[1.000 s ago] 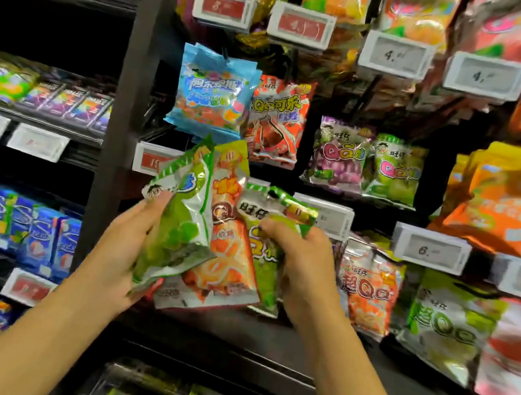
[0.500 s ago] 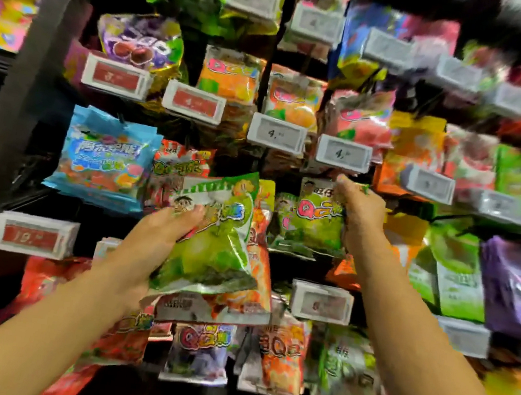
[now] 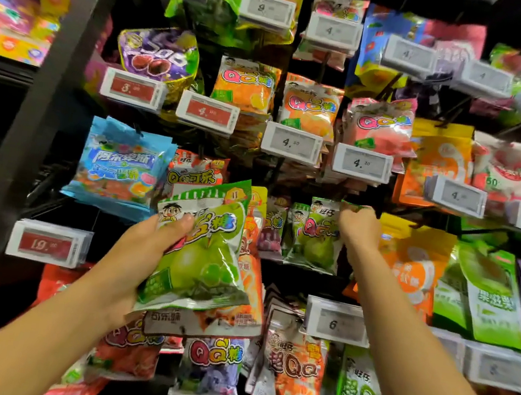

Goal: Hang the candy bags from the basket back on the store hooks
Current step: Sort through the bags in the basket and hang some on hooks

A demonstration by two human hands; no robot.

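While both arms reach up toward it, the hook wall (image 3: 289, 174) fills the whole view, hung with rows of candy bags and white price tags. Left of the left hand stands a dark upright post (image 3: 45, 120), and just above and left of that hand hangs a stack of blue bags (image 3: 119, 167). The left hand (image 3: 139, 260) grips a fan of bags by their left edge, thumb pressed across the front of the green apple bag (image 3: 204, 253), fingers curled behind; an orange bag (image 3: 248, 282) sits directly behind the green one, its lower edge showing below. To the right of this bundle, the right hand (image 3: 357, 227) pinches the top corner of a smaller green bag (image 3: 315, 238), which hangs below and left of that hand among its matching neighbours, at the level of a hook; whether it is on the hook cannot be told. Below the right forearm sits a price tag (image 3: 335, 321) marked 6.
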